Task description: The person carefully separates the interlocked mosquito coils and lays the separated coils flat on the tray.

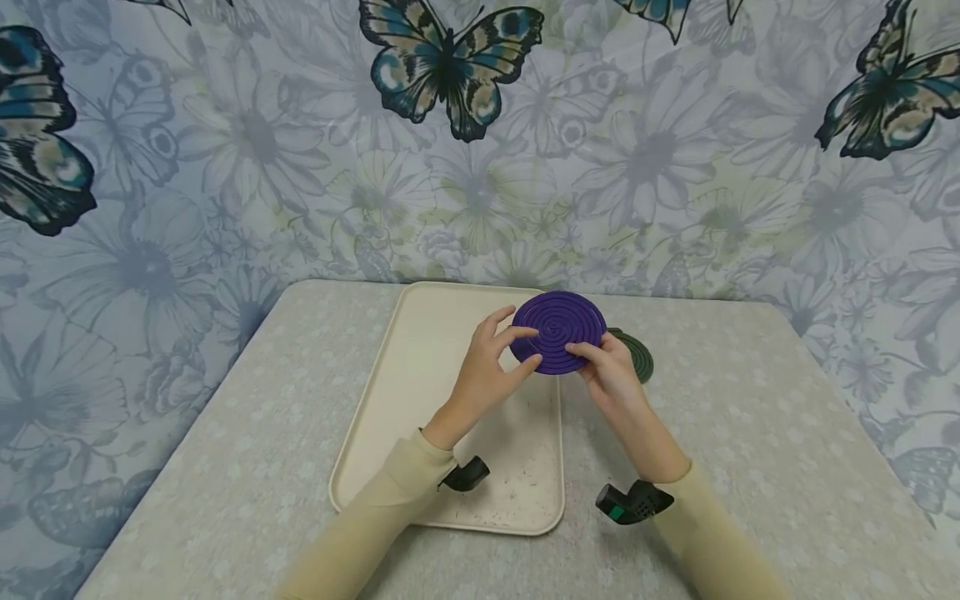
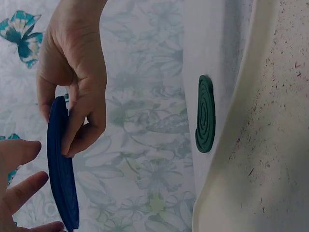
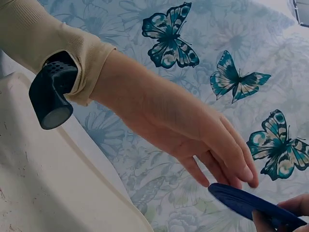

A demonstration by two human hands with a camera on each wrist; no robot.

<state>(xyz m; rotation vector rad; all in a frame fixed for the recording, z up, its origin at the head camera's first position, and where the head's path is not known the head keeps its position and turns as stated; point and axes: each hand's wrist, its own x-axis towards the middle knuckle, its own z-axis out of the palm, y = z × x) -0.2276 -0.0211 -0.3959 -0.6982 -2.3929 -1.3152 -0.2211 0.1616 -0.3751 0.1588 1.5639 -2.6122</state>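
A flat purple disc [image 1: 555, 321], wound like a tight spiral, is held up above the right edge of the tray. My right hand [image 1: 617, 379] pinches its lower right edge, thumb on the near face and fingers behind. At the opposite edge, my left hand [image 1: 491, 367] has its fingers spread, with the fingertips at or just touching the rim. In the right wrist view, a left fingertip meets the end of the disc [image 3: 251, 200]. Behind the right hand, a similar green spiral disc [image 1: 637, 354] lies on the table, partly hidden; the left wrist view shows it whole.
A cream tray [image 1: 375, 467] with a raised rim lies on the pale patterned table [image 1: 247, 442], left of centre. Small reddish crumbs [image 2: 251, 171] dot its surface. Behind the table hangs a butterfly-and-flower backdrop [image 1: 480, 192].
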